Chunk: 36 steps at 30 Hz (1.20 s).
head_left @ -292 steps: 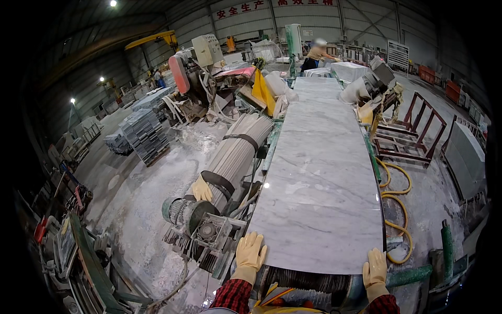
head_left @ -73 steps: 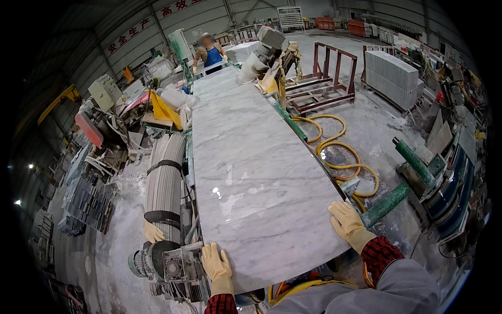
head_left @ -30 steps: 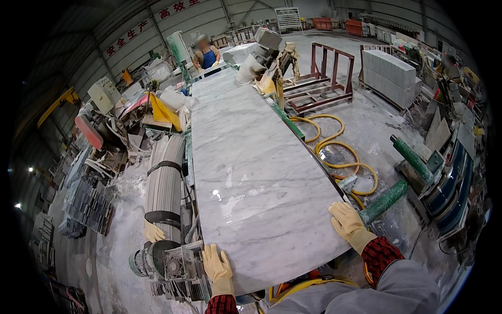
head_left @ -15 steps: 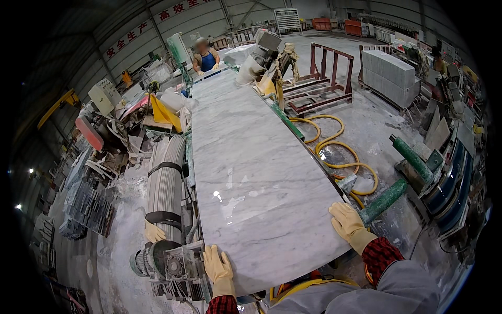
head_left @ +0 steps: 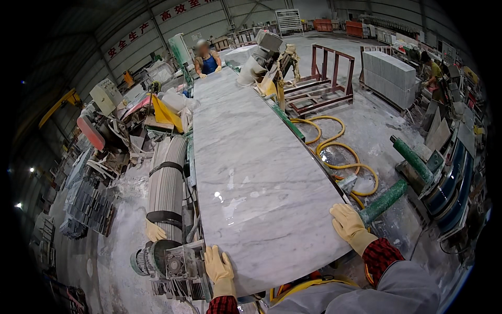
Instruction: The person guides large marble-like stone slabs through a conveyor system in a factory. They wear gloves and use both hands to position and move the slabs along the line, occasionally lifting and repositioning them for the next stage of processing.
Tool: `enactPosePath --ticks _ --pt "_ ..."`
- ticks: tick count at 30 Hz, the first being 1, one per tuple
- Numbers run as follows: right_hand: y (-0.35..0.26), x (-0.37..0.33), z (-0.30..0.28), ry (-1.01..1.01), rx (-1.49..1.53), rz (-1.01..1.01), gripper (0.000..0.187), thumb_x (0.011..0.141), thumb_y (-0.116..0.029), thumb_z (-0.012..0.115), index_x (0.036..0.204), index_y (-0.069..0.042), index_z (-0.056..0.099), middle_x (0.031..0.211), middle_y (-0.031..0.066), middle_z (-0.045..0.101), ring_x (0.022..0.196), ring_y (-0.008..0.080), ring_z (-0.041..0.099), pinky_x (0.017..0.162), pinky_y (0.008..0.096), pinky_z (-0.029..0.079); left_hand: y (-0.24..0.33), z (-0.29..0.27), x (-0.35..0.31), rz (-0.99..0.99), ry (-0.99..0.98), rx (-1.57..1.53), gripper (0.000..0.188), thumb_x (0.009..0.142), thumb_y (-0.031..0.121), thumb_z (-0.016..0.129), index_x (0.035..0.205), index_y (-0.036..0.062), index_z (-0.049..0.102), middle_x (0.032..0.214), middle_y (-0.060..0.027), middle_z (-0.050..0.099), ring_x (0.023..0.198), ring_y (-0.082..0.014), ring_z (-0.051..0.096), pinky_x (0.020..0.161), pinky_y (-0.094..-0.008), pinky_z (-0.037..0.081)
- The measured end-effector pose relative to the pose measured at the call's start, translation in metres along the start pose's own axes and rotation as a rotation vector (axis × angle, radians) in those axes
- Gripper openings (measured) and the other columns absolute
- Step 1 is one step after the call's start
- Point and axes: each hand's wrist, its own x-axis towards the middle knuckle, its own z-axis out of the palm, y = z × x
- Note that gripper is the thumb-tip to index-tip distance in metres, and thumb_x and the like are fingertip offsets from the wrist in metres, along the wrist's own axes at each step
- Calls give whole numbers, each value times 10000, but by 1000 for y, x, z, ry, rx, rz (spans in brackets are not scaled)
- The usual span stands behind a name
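Observation:
A long white-grey marble slab [head_left: 261, 172] stretches away from me, its surface wet and shiny near the middle. My left hand [head_left: 218, 266], in a cream rubber glove, rests on its near left corner with fingers stretched forward. On the near right edge lies my right hand [head_left: 347, 222], in a matching glove, its fingers extended and pressed together on the stone. Neither hand is wrapped round anything. At the far end a person in a blue apron [head_left: 209, 64] has both hands at the slab's edge.
A motor [head_left: 157, 257] and a strapped grey bellows cover [head_left: 166, 180] flank the slab's left side. On the right are a yellow hose [head_left: 337, 144], a green roller [head_left: 384, 201] and a dark red metal rack [head_left: 332, 78]. Another person [head_left: 433, 73] stands far right by stacked stone blocks [head_left: 389, 78].
The person at the far end has shifted slightly right, with both hands now at the slab's edge. The person at far right shows more fully. My hands have hardly moved.

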Motion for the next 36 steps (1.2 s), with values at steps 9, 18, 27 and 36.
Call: enactPosePath --ticks 9,18,27,36 --pt "1 -5 1 -6 5 13 395 889 -100 747 1275 -49 679 1325 204 689 1245 431 640 1101 526 507 2 -2 -4 -2 8 -22 491 1045 256 640 1483 42 580 1597 -313 518 1454 -537 484 1246 -546 388" --pt "-6 -15 3 71 -92 83 421 881 -138 749 1282 -50 661 1337 209 657 1236 437 616 1086 532 500 4 -6 -7 5 -2 -29 487 1049 260 638 1470 19 590 1601 -317 509 1444 -541 490 1233 -550 402" --pt "-26 -23 -9 135 -167 114 451 862 -117 726 1288 -11 620 1236 212 611 1137 449 584 1035 543 490 -5 1 -12 21 31 -18 490 1052 263 633 1477 22 592 1596 -311 516 1446 -534 493 1233 -546 406" --pt "-37 -63 -26 -20 -126 234 504 885 -148 732 1358 -13 621 1363 243 619 1241 485 575 1107 569 463 -1 -5 -14 26 30 -17 494 1049 256 634 1474 8 586 1582 -313 525 1430 -535 501 1227 -543 410"
